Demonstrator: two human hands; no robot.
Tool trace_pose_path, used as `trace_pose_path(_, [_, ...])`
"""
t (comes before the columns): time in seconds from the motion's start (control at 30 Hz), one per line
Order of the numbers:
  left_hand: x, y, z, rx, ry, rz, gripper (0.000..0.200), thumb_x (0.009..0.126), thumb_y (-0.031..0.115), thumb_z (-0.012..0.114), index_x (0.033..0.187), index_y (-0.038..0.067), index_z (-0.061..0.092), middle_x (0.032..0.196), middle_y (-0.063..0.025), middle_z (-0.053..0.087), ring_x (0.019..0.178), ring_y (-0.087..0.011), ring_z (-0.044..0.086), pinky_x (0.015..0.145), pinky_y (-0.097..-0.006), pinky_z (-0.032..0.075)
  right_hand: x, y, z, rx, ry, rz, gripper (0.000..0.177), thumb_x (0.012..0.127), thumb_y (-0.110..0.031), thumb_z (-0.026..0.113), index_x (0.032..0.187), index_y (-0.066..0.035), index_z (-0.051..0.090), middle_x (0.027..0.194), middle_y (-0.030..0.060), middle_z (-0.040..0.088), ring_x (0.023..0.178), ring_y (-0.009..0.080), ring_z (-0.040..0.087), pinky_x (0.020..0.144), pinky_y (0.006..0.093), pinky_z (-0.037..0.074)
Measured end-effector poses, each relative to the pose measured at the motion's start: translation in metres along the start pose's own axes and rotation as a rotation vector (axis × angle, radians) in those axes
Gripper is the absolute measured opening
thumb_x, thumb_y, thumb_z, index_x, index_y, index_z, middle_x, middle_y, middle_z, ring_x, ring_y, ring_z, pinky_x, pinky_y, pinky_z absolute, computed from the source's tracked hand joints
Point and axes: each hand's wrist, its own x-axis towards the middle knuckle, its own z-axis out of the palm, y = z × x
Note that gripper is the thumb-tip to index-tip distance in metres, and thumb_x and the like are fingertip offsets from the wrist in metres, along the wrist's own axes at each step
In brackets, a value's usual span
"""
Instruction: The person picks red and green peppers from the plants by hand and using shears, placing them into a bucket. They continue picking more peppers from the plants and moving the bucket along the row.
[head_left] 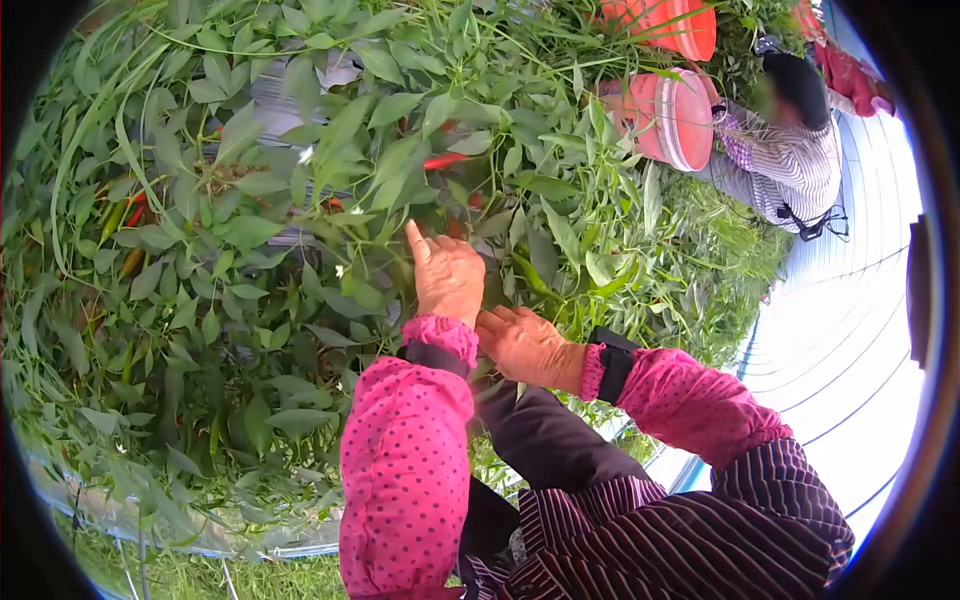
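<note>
My left hand (448,278) reaches into leafy chili pepper plants (345,250). One finger points up along the leaves; the others are bent, their tips hidden, and what they hold cannot be made out. Just above it, a red chili pepper (445,161) shows among the leaves. Close beside my left wrist is my right hand (530,347), its fingers curled and partly hidden; I cannot see what is in them. Green peppers (535,275) hang to the right of my left hand. Both forearms wear pink dotted sleeves (405,470).
A pink bucket (672,120) stands at the upper right, with an orange bucket (675,25) behind it. Next to them, another person in a striped top (800,165) is low among the plants. More red and green peppers (130,215) hang at left. Plastic sheeting (825,350) forms the right side.
</note>
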Motion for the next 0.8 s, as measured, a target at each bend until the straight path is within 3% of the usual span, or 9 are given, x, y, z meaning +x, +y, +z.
trace_pose_path(0.07, [-0.023, -0.008, 0.018, -0.296, 0.014, -0.117, 0.026, 0.083, 0.017, 0.056, 0.104, 0.002, 0.061, 0.096, -0.0164, 0.063, 0.090, -0.0326, 0.064, 0.102, -0.0571, 0.028, -0.002, -0.002, -0.008, 0.049, -0.023, -0.029, 0.030, 0.074, -0.028, 0.063, 0.094, -0.006, 0.061, 0.097, 0.0072, 0.058, 0.096, 0.0250, 0.056, 0.078, 0.0350, 0.047])
trace_pose_path(0.1, [-0.027, -0.009, 0.023, -0.455, -0.097, -0.147, 0.035, 0.081, 0.022, 0.059, 0.110, 0.001, 0.055, 0.097, -0.0179, 0.063, 0.090, -0.0324, 0.065, 0.091, -0.0563, 0.038, -0.003, -0.002, -0.023, 0.076, -0.035, -0.045, 0.033, 0.074, -0.031, 0.065, 0.094, -0.006, 0.060, 0.098, 0.0073, 0.058, 0.096, 0.0253, 0.056, 0.078, 0.0351, 0.046])
trace_pose_path(0.2, [-0.041, 0.000, 0.021, -0.785, -0.168, -0.220, 0.040, 0.081, 0.029, 0.061, 0.111, 0.004, 0.053, 0.096, -0.0219, 0.062, 0.090, -0.0383, 0.063, 0.079, -0.0549, 0.045, 0.004, 0.008, -0.073, 0.269, 0.051, -0.030, 0.042, 0.072, -0.038, 0.068, 0.093, -0.003, 0.058, 0.094, 0.0125, 0.059, 0.094, 0.0309, 0.058, 0.076, 0.0396, 0.049])
trace_pose_path(0.23, [-0.041, 0.008, 0.036, -0.755, -0.143, -0.208, 0.045, 0.080, 0.033, 0.061, 0.114, 0.005, 0.051, 0.100, -0.0207, 0.062, 0.091, -0.0406, 0.062, 0.073, -0.0521, 0.047, 0.012, 0.016, -0.089, 0.332, 0.060, 0.008, 0.041, 0.074, -0.037, 0.067, 0.094, -0.003, 0.058, 0.092, 0.0139, 0.059, 0.093, 0.0324, 0.059, 0.076, 0.0409, 0.049])
trace_pose_path(0.37, [-0.042, 0.041, 0.050, -0.679, -0.170, -0.206, 0.060, 0.080, 0.035, 0.060, 0.129, 0.007, 0.042, 0.110, -0.0141, 0.058, 0.091, -0.0363, 0.062, 0.070, -0.0526, 0.047, 0.057, 0.052, -0.110, 0.332, 0.106, 0.092, 0.029, 0.080, -0.025, 0.062, 0.095, 0.000, 0.059, 0.089, 0.0178, 0.058, 0.084, 0.0377, 0.058, 0.075, 0.0448, 0.049])
trace_pose_path(0.5, [-0.053, 0.066, 0.050, -0.641, 0.076, -0.275, 0.066, 0.080, 0.031, 0.061, 0.137, 0.007, 0.037, 0.105, -0.0126, 0.057, 0.084, -0.0327, 0.061, 0.070, -0.0498, 0.047, 0.118, 0.076, -0.064, -0.021, 0.117, 0.044, 0.026, 0.078, -0.020, 0.061, 0.093, 0.002, 0.058, 0.090, 0.0175, 0.062, 0.090, 0.0350, 0.061, 0.074, 0.0430, 0.051])
trace_pose_path(0.6, [-0.055, 0.072, 0.048, -0.609, 0.035, -0.292, 0.068, 0.078, 0.030, 0.063, 0.137, 0.007, 0.037, 0.101, -0.0110, 0.056, 0.083, -0.0295, 0.060, 0.068, -0.0470, 0.047, 0.167, 0.095, -0.042, -0.428, 0.088, 0.147, 0.028, 0.072, -0.009, 0.060, 0.099, -0.001, 0.061, 0.093, 0.0168, 0.063, 0.089, 0.0313, 0.063, 0.077, 0.0418, 0.051])
trace_pose_path(0.7, [-0.058, 0.075, 0.053, -0.553, 0.115, -0.311, 0.071, 0.077, 0.031, 0.064, 0.137, 0.005, 0.037, 0.098, -0.0089, 0.054, 0.080, -0.0269, 0.058, 0.067, -0.0447, 0.046, 0.203, 0.149, 0.011, -0.847, -0.068, 0.092, 0.035, 0.073, -0.009, 0.060, 0.106, -0.001, 0.060, 0.096, 0.0171, 0.065, 0.092, 0.0286, 0.064, 0.078, 0.0431, 0.051])
trace_pose_path(0.8, [-0.060, 0.076, 0.057, -0.551, 0.138, -0.321, 0.073, 0.076, 0.030, 0.065, 0.138, 0.005, 0.036, 0.098, -0.0090, 0.054, 0.081, -0.0265, 0.057, 0.068, -0.0439, 0.045, 0.203, 0.181, 0.025, -0.717, 0.030, -0.023, 0.025, 0.073, -0.012, 0.063, 0.093, 0.001, 0.066, 0.095, 0.0212, 0.064, 0.088, 0.0336, 0.065, 0.075, 0.0422, 0.052])
